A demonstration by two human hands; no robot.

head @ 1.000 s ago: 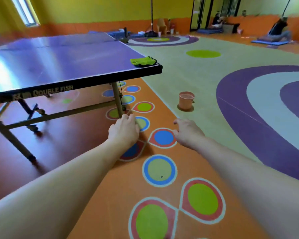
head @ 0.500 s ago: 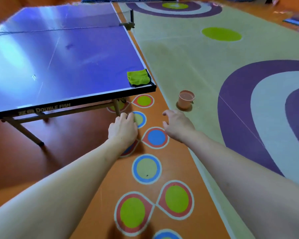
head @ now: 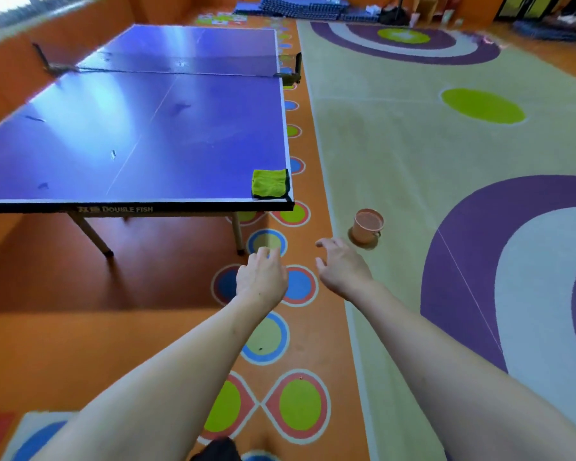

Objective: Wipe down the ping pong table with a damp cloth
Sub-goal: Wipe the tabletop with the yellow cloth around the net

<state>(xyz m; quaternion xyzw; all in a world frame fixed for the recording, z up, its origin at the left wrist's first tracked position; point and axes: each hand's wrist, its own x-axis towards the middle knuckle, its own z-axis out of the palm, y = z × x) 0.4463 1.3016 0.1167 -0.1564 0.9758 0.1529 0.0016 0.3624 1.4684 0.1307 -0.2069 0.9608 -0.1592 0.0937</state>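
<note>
A blue ping pong table (head: 147,134) fills the upper left, its net across the far middle. A folded yellow-green cloth (head: 269,183) lies on its near right corner. Both my arms reach forward above the floor, short of the table's near edge. My left hand (head: 261,277) hangs with fingers loosely curled and holds nothing. My right hand (head: 341,266) is spread with relaxed fingers, also holding nothing, just below and right of the cloth's corner.
A small orange bucket (head: 366,226) stands on the floor to the right of the table corner, just beyond my right hand. The table's metal legs (head: 236,232) stand under the near edge. Stacked mats (head: 300,8) lie at the far wall.
The view has shifted left and tilted down, showing the whole tabletop and net. Both hands kept their pose and stay empty in front of the table's corner.
</note>
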